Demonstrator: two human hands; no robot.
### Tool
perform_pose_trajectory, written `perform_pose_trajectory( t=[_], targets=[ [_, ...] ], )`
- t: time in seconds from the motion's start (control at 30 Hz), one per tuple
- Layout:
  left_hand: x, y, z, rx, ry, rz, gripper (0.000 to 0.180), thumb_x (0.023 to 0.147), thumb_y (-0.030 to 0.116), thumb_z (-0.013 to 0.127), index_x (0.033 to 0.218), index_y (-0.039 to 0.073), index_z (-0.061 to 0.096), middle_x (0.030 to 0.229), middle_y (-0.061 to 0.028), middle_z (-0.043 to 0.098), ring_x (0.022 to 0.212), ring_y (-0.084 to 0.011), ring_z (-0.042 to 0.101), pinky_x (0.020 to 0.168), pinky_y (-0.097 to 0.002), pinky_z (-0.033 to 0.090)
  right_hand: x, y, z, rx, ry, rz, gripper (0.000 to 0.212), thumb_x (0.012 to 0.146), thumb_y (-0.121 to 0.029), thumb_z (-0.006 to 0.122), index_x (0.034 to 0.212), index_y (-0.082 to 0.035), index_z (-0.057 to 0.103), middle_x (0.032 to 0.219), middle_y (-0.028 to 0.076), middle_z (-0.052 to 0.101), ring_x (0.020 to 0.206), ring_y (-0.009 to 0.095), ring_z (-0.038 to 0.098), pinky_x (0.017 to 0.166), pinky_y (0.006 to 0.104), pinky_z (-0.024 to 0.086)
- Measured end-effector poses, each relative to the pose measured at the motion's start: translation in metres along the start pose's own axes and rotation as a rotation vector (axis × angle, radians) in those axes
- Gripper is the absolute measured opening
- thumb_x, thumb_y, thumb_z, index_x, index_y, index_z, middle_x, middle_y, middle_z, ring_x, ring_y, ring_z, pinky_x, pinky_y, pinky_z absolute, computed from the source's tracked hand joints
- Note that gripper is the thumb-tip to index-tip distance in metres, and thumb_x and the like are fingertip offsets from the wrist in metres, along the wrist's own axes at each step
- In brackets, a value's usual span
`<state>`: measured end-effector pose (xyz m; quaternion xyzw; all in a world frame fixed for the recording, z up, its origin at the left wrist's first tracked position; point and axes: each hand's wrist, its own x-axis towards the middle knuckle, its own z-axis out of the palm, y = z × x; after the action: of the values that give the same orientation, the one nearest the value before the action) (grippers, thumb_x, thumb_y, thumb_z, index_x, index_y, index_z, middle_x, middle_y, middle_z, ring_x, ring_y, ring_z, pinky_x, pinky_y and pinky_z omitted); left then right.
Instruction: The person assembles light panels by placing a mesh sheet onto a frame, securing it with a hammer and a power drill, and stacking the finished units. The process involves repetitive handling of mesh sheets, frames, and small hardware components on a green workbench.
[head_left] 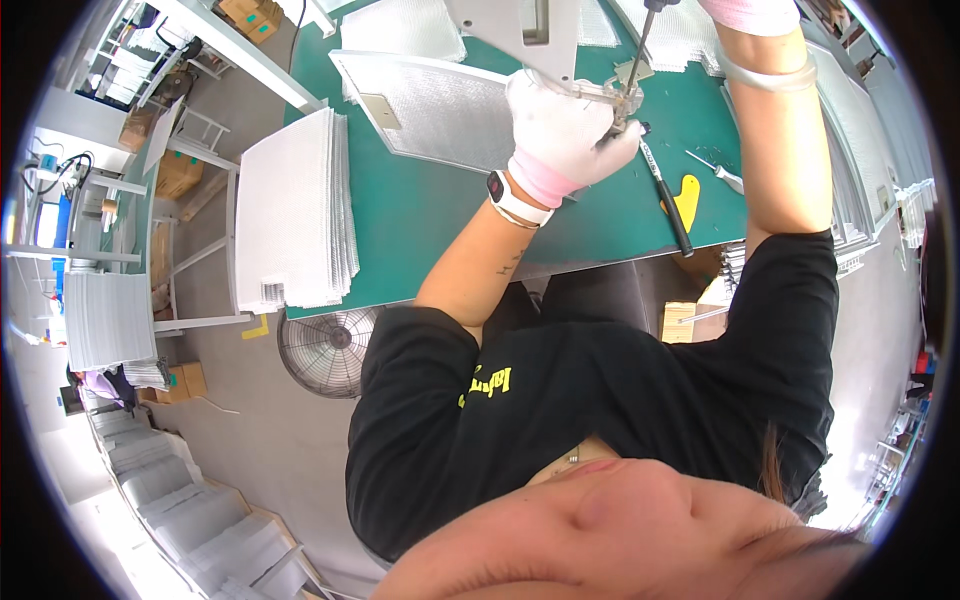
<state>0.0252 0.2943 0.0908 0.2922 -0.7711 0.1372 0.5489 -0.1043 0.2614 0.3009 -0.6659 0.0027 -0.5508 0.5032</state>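
Note:
My left hand (570, 130), in a white glove with a pink cuff, is at the needle area (625, 95) of a white sewing-machine-like head (520, 35). Its fingers are closed around something small that I cannot make out. A thin dark metal rod (645, 40), perhaps a screwdriver shaft, stands tilted just above these fingertips. At the top edge, my right hand (750, 10) shows only its gloved lower part; its fingers lie outside the picture. Behind my left hand rests a silvery mesh-like sheet (450, 110) with a small beige patch.
On the green table (420, 230) lie a black-and-white pen-like tool (668, 195), a yellow flat tool (685, 203) and a white-handled screwdriver (728, 177). A stack of white sheets (295, 210) sits at the left edge. Below stands a round fan (335, 345). More sheets (860, 140) are at right.

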Motion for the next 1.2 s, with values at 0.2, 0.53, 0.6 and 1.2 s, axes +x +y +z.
perform_pose_trajectory(
  t=[0.2, 0.53, 0.6, 1.2],
  targets=[
    [-0.003, 0.000, -0.004, -0.010, 0.032, -0.007, 0.014, 0.065, 0.022, 0.077, 0.069, 0.014, 0.065, 0.064, -0.0006, 0.054, 0.063, -0.0247, 0.051, 0.062, -0.0402, 0.038, -0.022, 0.032, 0.014, 0.033, -0.064, 0.107, 0.036, 0.096, -0.038, 0.063, 0.081, -0.007, 0.053, 0.064, -0.001, 0.046, 0.052, 0.006, 0.039, 0.044, 0.0190, 0.028],
    [-0.001, -0.001, -0.003, -0.161, 0.028, -0.047, 0.017, 0.066, 0.022, 0.077, 0.077, 0.011, 0.070, 0.068, -0.0024, 0.059, 0.065, -0.0249, 0.054, 0.066, -0.0410, 0.043, -0.006, 0.057, 0.002, 0.362, -0.126, 0.181, 0.035, 0.092, -0.032, 0.066, 0.091, 0.000, 0.052, 0.066, 0.002, 0.046, 0.047, 0.007, 0.038, 0.039, 0.0207, 0.030],
    [-0.001, -0.001, -0.005, -0.142, -0.003, -0.052, 0.018, 0.066, 0.022, 0.077, 0.078, 0.010, 0.071, 0.068, -0.0033, 0.060, 0.065, -0.0254, 0.055, 0.065, -0.0411, 0.043, -0.003, 0.074, -0.010, 0.554, -0.260, 0.245, 0.035, 0.092, -0.026, 0.065, 0.102, 0.004, 0.051, 0.069, 0.004, 0.048, 0.047, 0.008, 0.038, 0.039, 0.0213, 0.031],
    [0.016, 0.013, -0.030, 0.123, -0.033, 0.183, 0.021, 0.060, 0.015, 0.080, 0.070, 0.009, 0.063, 0.065, -0.0056, 0.057, 0.060, -0.0267, 0.053, 0.059, -0.0415, 0.042, -0.022, 0.119, -0.006, 0.695, -0.040, 0.535, 0.030, 0.091, -0.013, 0.064, 0.116, 0.003, 0.059, 0.080, 0.009, 0.064, 0.058, 0.013, 0.059, 0.045, 0.0214, 0.046]
  ],
)
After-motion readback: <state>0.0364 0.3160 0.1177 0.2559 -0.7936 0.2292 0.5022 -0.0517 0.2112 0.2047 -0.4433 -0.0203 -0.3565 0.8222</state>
